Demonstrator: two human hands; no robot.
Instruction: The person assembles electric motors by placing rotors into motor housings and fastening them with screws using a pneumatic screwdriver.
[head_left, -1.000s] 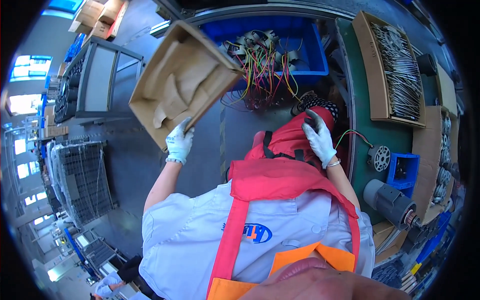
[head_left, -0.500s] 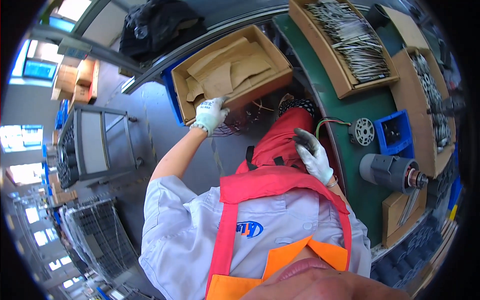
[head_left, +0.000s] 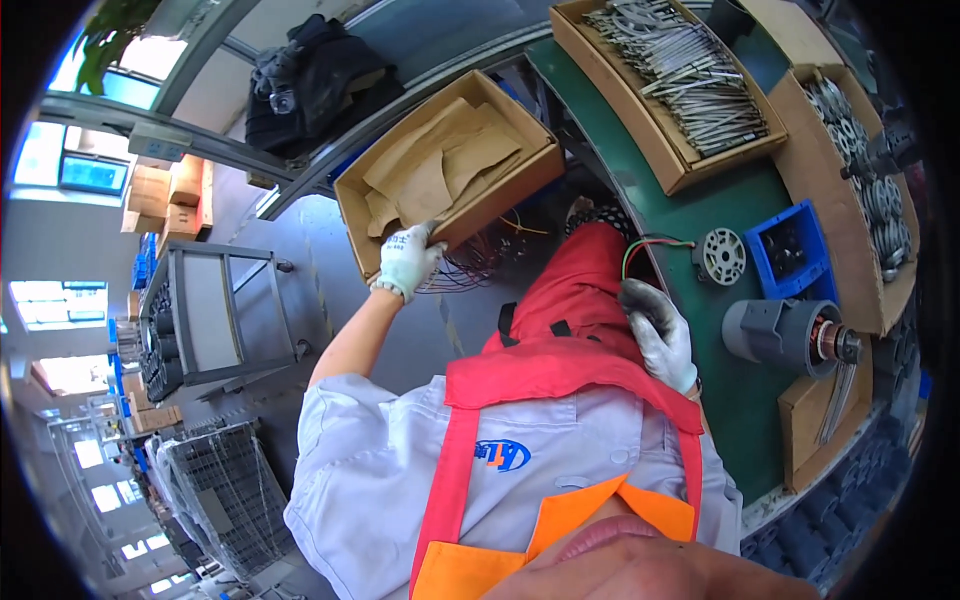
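Trouble, maybe: gripping box (head_left: 505,195) near corner with left hand (head_left: 407,262) only, risking tipping onto wires (head_left: 468,268); holding right hand (head_left: 661,337) half-open.

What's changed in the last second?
The cardboard box moved right and levelled out; it now covers most of the blue bin from view. Nothing visibly grasped or released: the left hand keeps its near edge, the right hand stays empty. The grey motor remains on the bench.
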